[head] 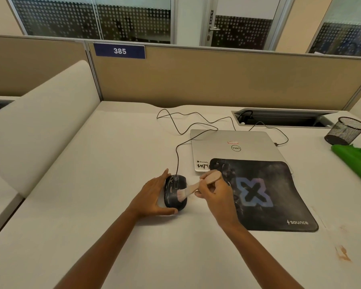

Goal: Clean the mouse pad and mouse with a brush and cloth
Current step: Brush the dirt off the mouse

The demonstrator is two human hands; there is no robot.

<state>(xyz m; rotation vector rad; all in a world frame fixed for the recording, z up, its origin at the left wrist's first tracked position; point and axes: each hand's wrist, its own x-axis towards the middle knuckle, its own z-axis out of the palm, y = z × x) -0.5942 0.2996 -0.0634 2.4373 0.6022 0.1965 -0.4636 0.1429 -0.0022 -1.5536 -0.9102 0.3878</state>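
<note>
mouse (pixel 175 191) sits on the bare tabletop (pixel 104 167), just left of the mouse pad (pixel 267 197), not on it. its long axis runs straight away from the person, cable end at the far side.

left grip (pixel 154 198): straight fingers laid along the mouse's left flank, thumb across the near end. it braces the mouse and does not clasp it.

right grip (pixel 216 195): fingers curled around the wooden brush (pixel 196 185) at mid-handle. the handle slants up and to the right, and the bristles lie on the mouse's back, right of its midline.

judgement: the brush crosses the mouse's axis from the right, so a stroke toward the left pushes into the bracing hand. strokes along the axis look likelier to shift the mouse.

green cloth (pixel 356 161) lies well apart at the far right, nearer the right grip.
</note>
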